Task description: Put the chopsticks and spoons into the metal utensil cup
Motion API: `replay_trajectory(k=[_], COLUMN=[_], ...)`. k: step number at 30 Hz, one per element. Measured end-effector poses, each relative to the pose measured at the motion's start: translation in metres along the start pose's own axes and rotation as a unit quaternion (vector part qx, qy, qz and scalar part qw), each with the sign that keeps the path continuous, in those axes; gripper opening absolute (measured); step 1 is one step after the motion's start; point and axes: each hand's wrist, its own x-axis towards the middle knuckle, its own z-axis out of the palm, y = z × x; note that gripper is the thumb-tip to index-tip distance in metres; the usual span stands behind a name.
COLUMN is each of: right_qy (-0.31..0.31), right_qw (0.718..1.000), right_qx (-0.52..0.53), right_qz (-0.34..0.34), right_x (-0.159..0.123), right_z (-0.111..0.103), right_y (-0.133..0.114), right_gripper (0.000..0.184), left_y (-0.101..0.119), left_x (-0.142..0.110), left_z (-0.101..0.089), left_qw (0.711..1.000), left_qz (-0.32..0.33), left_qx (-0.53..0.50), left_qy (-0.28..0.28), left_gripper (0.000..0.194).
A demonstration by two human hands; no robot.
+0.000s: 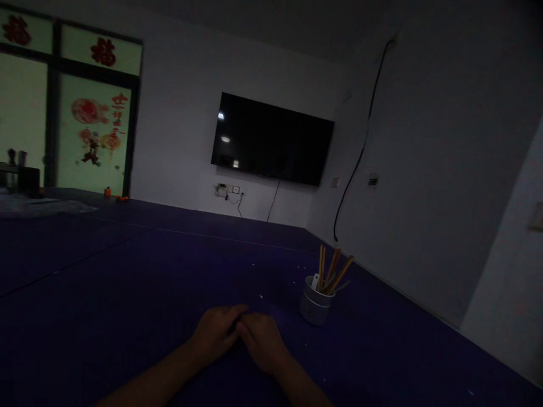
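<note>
Both of my hands rest side by side on a dark purple table, touching at the fingertips. My left hand lies palm down with its fingers curled inward. My right hand lies next to it, its fingers also bent and pressed together. The dim light hides whether anything sits under either hand. A small grey metal cup stands just right of my right hand, holding several wooden chopsticks and a pale utensil.
A black television hangs on the white far wall, with sockets and a cable below it. At the far left is a window with red paper decorations. Small objects sit at the table's far left edge.
</note>
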Motion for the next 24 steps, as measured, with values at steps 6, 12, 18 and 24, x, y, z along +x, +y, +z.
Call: replay_trajectory(k=[6,12,18,24], right_qy=[-0.017,-0.029,-0.032,-0.036], right_qw=[0.999,0.998,0.998,0.998], right_qx=[-0.017,-0.021,-0.019,-0.02], right_qz=[0.041,0.046,0.049,0.046], right_x=[-0.0013,-0.0002,0.0002,0.0], right_z=[-0.0016,-0.0057,-0.0071,-0.0055], right_y=[0.0029,0.0009,-0.0002,0.0013], right_gripper=[0.058,0.052,0.05,0.05], left_y=[0.0048,0.0085,0.0068,0.007], left_x=[-0.0001,0.0021,0.0012,0.0015], left_z=[0.0038,-0.0027,-0.0022,-0.0029], left_qw=[0.999,1.0,0.999,0.999], left_qz=[0.028,0.017,0.019,0.017], left_qx=[-0.019,-0.02,-0.029,-0.038], left_qy=[0.017,-0.008,-0.01,-0.013], left_gripper=[0.029,0.029,0.03,0.029])
